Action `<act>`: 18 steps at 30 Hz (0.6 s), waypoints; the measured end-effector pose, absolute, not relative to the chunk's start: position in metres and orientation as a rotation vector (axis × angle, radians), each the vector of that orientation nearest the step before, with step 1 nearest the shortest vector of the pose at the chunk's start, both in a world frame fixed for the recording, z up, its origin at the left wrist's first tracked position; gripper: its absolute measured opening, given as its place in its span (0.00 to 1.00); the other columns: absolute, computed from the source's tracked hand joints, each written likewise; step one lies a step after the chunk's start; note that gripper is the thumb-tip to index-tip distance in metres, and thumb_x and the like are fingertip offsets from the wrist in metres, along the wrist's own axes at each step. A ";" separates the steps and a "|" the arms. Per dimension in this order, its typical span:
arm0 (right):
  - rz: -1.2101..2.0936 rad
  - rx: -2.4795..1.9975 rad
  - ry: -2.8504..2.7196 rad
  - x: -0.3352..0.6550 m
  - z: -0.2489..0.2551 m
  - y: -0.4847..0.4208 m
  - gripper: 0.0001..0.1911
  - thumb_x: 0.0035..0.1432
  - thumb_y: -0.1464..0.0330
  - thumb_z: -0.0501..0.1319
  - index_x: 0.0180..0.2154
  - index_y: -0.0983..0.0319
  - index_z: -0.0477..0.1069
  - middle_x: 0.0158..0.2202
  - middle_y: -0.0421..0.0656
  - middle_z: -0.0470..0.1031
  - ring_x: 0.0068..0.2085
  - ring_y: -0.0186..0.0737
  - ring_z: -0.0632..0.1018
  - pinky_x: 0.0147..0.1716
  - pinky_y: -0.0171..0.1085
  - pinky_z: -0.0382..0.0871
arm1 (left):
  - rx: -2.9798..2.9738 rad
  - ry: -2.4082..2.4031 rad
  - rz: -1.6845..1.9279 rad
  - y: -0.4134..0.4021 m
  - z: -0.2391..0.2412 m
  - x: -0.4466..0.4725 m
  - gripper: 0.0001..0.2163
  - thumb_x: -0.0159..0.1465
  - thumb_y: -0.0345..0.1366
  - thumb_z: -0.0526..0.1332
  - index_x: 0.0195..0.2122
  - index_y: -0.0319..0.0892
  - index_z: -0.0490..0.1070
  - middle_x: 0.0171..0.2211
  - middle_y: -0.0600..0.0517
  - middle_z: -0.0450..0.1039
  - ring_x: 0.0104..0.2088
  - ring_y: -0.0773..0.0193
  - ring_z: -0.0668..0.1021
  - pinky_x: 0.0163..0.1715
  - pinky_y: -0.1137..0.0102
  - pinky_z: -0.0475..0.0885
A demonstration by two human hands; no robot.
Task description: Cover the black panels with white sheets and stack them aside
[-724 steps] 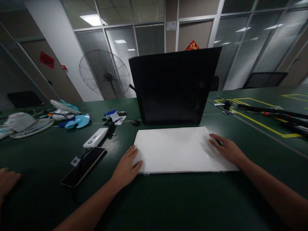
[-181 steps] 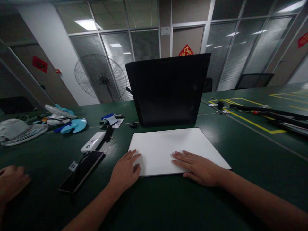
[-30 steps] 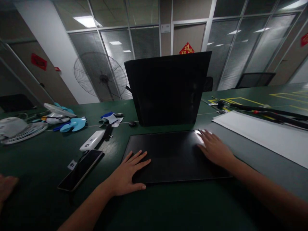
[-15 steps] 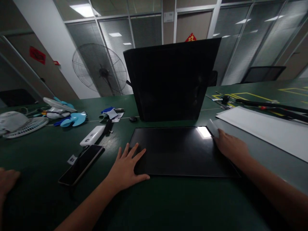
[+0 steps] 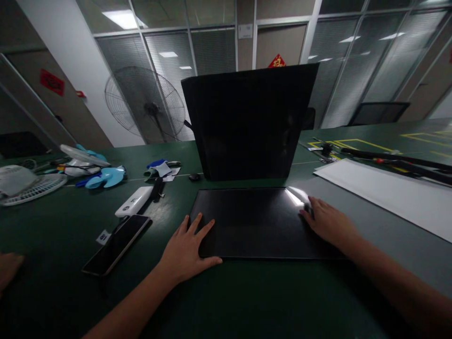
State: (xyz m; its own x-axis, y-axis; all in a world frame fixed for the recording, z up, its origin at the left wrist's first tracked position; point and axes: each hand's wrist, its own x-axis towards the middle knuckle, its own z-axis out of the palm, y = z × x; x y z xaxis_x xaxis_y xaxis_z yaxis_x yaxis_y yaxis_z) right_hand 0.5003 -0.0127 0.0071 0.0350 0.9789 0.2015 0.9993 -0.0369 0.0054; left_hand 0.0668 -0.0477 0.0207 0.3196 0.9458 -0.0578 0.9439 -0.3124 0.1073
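Observation:
A flat black screen panel [image 5: 247, 226] lies on the green table in front of me. My left hand [image 5: 187, 252] rests with fingers spread over its left end, the thumb along the near edge. At the panel's far right corner, my right hand [image 5: 326, 221] is closed in a pinch on a clear film [image 5: 300, 193], which is lifted and curled there and catches the ceiling light. How far the film is loose under my fingers is hidden. Behind the panel stands a large black board-like piece [image 5: 250, 127], leaning slightly away.
A phone [image 5: 116, 245] and a white device [image 5: 134, 201] lie left of the panel. Fan parts [image 5: 106, 177] are piled farther left. A white sheet [image 5: 381, 193] and black strips [image 5: 399, 162] lie on the right. Another person's hand [image 5: 9, 268] shows at the left edge.
My right hand has moved a little left, over the panel, with the film corner pulled inward and curled. My left hand stays in place. The view has shifted slightly.

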 end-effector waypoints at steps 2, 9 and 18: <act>-0.159 -2.131 -2.132 0.496 0.001 -0.012 0.33 0.71 0.53 0.45 0.63 0.70 0.65 0.63 0.58 0.67 0.62 0.58 0.71 0.60 0.55 0.67 | 2.444 1.778 0.027 -0.049 0.021 0.069 0.52 0.52 0.77 0.56 0.73 0.57 0.51 0.75 0.44 0.45 0.71 0.25 0.49 0.63 0.35 0.59; 0.230 -1.793 -2.453 0.428 0.026 -0.053 0.37 0.70 0.45 0.46 0.67 0.61 0.65 0.69 0.49 0.60 0.69 0.54 0.62 0.69 0.57 0.54 | 2.417 1.830 0.092 -0.053 0.018 0.074 0.57 0.50 0.78 0.56 0.75 0.53 0.44 0.75 0.43 0.41 0.71 0.27 0.51 0.64 0.37 0.60; 0.303 -1.507 -2.654 0.405 0.046 -0.079 0.34 0.69 0.50 0.50 0.68 0.63 0.63 0.68 0.52 0.61 0.68 0.60 0.63 0.67 0.64 0.55 | 2.440 1.815 0.095 -0.054 0.021 0.078 0.51 0.51 0.76 0.58 0.73 0.65 0.44 0.77 0.50 0.32 0.70 0.23 0.53 0.61 0.35 0.62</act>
State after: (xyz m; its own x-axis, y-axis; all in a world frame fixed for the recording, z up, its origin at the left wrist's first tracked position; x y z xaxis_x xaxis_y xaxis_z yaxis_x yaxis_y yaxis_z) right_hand 0.4050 -0.0791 0.0458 -0.5150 0.8566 -0.0321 0.8418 0.4983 -0.2075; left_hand 0.0776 -0.0543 0.0212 0.2879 0.9576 -0.0092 0.9514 -0.2849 0.1166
